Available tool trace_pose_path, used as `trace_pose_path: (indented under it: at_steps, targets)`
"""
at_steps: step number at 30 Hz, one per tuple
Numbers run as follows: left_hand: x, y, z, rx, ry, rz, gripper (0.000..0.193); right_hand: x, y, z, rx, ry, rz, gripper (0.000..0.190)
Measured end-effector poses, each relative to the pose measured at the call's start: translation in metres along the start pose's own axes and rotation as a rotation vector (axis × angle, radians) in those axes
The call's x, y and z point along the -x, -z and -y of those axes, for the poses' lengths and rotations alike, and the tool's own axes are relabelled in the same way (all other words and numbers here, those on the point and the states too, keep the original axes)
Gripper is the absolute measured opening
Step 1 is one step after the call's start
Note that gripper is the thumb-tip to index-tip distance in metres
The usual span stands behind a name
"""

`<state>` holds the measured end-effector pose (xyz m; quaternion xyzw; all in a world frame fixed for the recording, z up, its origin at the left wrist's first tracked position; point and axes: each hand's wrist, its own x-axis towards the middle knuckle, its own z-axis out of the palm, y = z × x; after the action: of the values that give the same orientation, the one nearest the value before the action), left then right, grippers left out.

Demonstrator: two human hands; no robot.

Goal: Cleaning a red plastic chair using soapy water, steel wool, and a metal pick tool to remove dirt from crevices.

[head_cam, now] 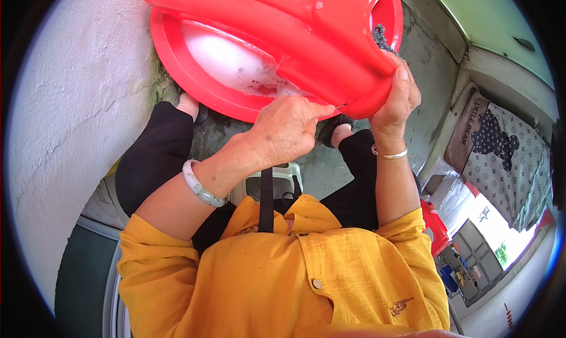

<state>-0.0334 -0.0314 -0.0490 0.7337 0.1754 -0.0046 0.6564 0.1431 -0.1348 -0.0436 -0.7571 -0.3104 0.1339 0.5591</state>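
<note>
A large red moulded plastic piece (327, 55) lies tilted across a red plastic basin (194, 88) of foamy water (225, 59). My left hand (285, 130) has its index finger stretched along a thin dark tool (340, 106), perhaps a blade or pick. The tool's tip meets the lower edge of the red piece; its other end is hidden in my hand. My right hand (395, 94) grips the right-hand rim of the piece, thumb on the near face. Just past those fingers shows a grey mesh scourer (381, 37); whether they touch it, I cannot tell.
A rough white wall (88, 72) rises close on the left. Beneath me is a pale plastic stool (294, 172) on the concrete floor (424, 59). A patterned cloth (504, 147) with a bear figure hangs at the right. A red object (435, 227) stands behind my right arm.
</note>
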Motion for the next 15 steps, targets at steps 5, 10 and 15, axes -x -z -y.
trace_pose_path:
  at_steps: [5, 10, 15]
  targets:
    - [-0.007, 0.004, -0.011, 0.009, 0.061, 0.074, 0.040, 0.001, -0.001, 0.002, -0.012, -0.017, -0.010, 0.044]
    - [-0.008, -0.016, -0.005, 0.126, 0.065, -0.102, 0.036, 0.003, -0.004, -0.003, -0.037, -0.038, -0.043, 0.044]
    - [-0.002, -0.017, 0.002, 0.178, 0.087, -0.186, 0.035, -0.001, 0.001, -0.009, -0.020, -0.035, -0.035, 0.043]
